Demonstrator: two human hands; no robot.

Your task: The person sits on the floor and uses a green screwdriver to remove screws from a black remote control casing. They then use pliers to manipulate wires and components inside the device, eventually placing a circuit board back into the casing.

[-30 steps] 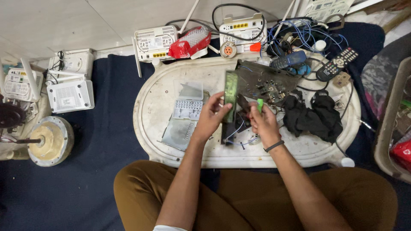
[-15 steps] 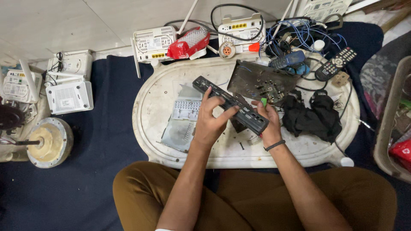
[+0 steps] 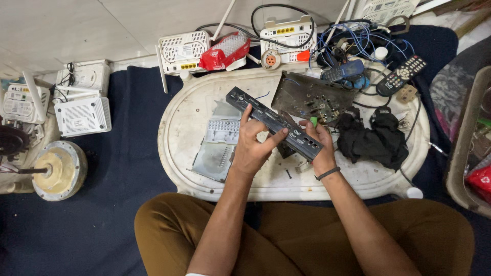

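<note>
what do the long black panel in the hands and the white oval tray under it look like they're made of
Long black panel, held by the left hand and right hand: probably moulded plastic, matt black, with cut-out slots along its face. White oval tray: likely hard plastic too, with a raised moulded rim and a scuffed, stained, dull surface.

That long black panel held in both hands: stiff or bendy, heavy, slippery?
The black front panel probably stays stiff: it spans from the left hand to the right hand with no visible sag. It likely weighs little, being a thin hollow-looking strip held by fingertips. Its faces look smooth, so it may slip or twist if gripped at one end only.
</note>
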